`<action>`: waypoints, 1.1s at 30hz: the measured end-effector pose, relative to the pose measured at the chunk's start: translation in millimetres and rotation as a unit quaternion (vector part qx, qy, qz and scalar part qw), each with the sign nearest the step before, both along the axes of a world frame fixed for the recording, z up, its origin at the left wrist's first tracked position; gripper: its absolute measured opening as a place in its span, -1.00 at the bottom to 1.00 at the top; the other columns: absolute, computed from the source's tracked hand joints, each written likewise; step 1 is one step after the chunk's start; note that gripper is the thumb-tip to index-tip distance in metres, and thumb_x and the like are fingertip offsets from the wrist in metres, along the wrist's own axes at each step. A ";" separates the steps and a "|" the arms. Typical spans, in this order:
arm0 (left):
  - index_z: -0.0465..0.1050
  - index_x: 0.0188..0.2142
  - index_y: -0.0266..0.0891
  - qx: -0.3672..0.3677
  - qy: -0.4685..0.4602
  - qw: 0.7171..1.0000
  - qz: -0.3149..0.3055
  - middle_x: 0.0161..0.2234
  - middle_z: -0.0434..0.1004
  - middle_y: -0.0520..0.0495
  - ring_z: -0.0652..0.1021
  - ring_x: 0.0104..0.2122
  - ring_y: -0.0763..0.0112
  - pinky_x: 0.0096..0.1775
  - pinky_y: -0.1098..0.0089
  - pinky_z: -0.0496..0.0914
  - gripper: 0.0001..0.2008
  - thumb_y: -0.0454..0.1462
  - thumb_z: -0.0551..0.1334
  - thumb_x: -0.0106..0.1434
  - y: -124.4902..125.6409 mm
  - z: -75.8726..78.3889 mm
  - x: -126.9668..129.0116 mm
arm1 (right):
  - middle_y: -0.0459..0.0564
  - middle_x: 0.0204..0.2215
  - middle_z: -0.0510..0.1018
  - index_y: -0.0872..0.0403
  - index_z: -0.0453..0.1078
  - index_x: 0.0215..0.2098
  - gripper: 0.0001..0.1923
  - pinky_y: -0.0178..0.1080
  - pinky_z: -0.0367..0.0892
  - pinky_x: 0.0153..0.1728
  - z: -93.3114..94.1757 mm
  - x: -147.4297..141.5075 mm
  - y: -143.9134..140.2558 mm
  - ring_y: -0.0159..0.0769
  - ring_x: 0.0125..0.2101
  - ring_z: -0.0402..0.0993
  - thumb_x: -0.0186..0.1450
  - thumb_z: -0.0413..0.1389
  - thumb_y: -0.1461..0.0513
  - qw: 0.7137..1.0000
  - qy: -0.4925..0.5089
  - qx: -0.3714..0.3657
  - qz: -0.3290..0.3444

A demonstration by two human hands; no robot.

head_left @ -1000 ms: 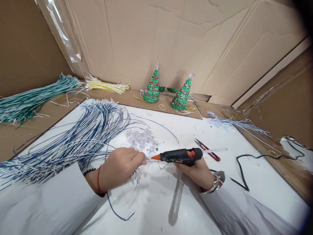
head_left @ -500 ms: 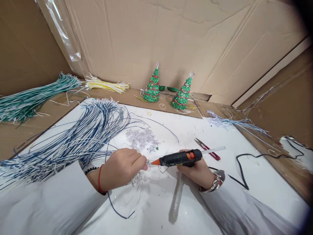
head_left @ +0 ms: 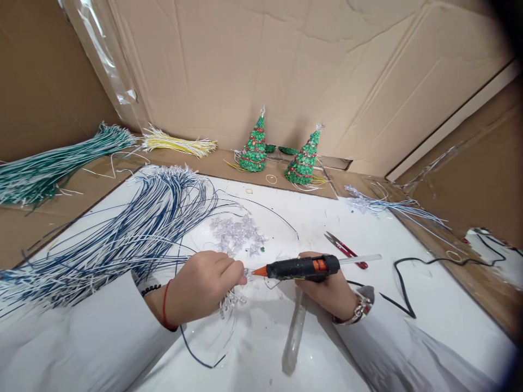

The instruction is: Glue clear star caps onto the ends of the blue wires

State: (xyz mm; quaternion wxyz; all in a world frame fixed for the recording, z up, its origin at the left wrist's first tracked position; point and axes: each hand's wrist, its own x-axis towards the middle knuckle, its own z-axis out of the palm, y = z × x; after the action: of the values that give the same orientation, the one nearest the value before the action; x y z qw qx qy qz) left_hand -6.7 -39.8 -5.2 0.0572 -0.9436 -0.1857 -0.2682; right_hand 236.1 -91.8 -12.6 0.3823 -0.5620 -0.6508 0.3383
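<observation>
My right hand [head_left: 324,291] is closed round the grip of a black hot glue gun [head_left: 300,268] with an orange nozzle. A clear glue stick [head_left: 362,259] sticks out of its back end. My left hand [head_left: 208,280] is closed in a pinch on a small clear plastic piece [head_left: 248,273], and the nozzle tip is at this piece. Below these fingers hang several clear-tipped wire ends [head_left: 231,300]; the rest of those wires is mostly hidden by the hand. Just beyond lies a pile of clear plastic stars [head_left: 237,231].
A large bundle of blue and white wires [head_left: 151,223] spreads over the left side. Red thread snips [head_left: 347,250] lie to the right, near a black cord [head_left: 402,283]. Two small decorated Christmas trees [head_left: 254,147] stand at the back. Wires with stars [head_left: 363,201] lie at back right.
The glue gun has shifted very slightly down and to the right at its back end. Both hands keep their hold, with the nozzle still at the clear piece.
</observation>
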 end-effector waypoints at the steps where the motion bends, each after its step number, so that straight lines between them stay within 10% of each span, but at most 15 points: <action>1: 0.22 -0.48 -0.23 -0.017 -0.005 1.000 0.001 -0.64 0.31 0.06 0.31 -0.65 0.43 -0.58 0.43 0.14 -0.81 -0.39 -0.03 0.24 -0.1 -0.2 0.0 | -0.22 -0.72 0.08 0.05 0.04 -0.67 -0.81 -0.39 -0.01 -0.65 -1.0 0.0 -0.5 -0.48 -0.66 0.00 -0.03 0.02 0.30 1.000 -0.005 0.008 -0.005; 9: 0.21 -0.49 -0.24 -0.107 -0.001 0.994 0.036 -0.63 0.35 0.02 0.36 -0.63 0.41 -0.56 0.43 0.19 -0.78 -0.34 -0.05 0.27 0.1 -4.7 -1.3 | -0.17 -0.69 0.28 0.07 0.21 -0.60 -0.87 -0.37 0.07 -0.62 -3.5 -0.2 -4.8 -0.44 -0.65 0.15 0.08 0.06 0.25 0.980 -0.126 0.154 -0.031; 16: 0.28 -0.44 -0.26 -0.104 -0.032 0.994 0.027 -0.58 0.40 0.03 0.39 -0.58 0.45 -0.52 0.46 0.22 -0.83 -0.36 0.00 0.28 -0.2 -4.6 0.4 | -0.08 -0.59 0.43 0.11 0.36 -0.47 -0.76 -0.30 0.24 -0.48 -6.8 13.6 11.2 -0.29 -0.53 0.34 0.19 0.07 0.10 0.963 -0.168 0.084 -0.193; 23: 0.27 -0.46 -0.25 -0.150 -0.031 0.988 0.031 -0.59 0.40 0.01 0.41 -0.59 0.43 -0.53 0.46 0.21 -0.75 -0.31 -0.06 0.31 -1.4 -1.7 -0.8 | -0.02 -0.56 0.52 0.14 0.47 -0.41 -0.71 -0.27 0.25 -0.49 -3.3 22.0 22.9 -0.21 -0.53 0.42 0.19 0.06 0.09 0.944 -0.257 0.069 -0.193; 29: 0.27 -0.47 -0.25 -0.215 -0.055 0.973 0.062 -0.59 0.39 0.01 0.41 -0.58 0.42 -0.51 0.46 0.23 -0.73 -0.30 -0.10 0.30 -7.2 4.8 -0.2 | 0.15 -0.24 0.52 0.17 0.40 -0.15 -0.50 -0.14 0.33 -0.36 16.2 31.1 -21.2 -0.07 -0.32 0.46 0.14 0.08 -0.05 0.902 -0.385 0.027 -0.194; 33: 0.28 -0.45 -0.26 -0.245 -0.073 0.965 0.050 -0.57 0.40 0.01 0.42 -0.56 0.42 -0.49 0.46 0.24 -0.74 -0.31 -0.09 0.29 -12.5 7.4 -0.8 | 0.09 -0.52 0.51 0.08 0.43 -0.40 -0.54 -0.15 0.28 -0.57 39.4 23.1 -65.7 -0.12 -0.55 0.43 0.14 0.03 -0.14 0.883 -0.426 -0.025 -0.196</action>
State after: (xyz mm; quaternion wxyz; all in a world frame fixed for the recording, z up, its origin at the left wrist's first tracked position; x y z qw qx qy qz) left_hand -7.5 -52.3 2.2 -0.1762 -0.8962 -0.2964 -0.2792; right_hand 259.2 -157.4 26.8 0.1124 -0.7773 -0.6191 0.0009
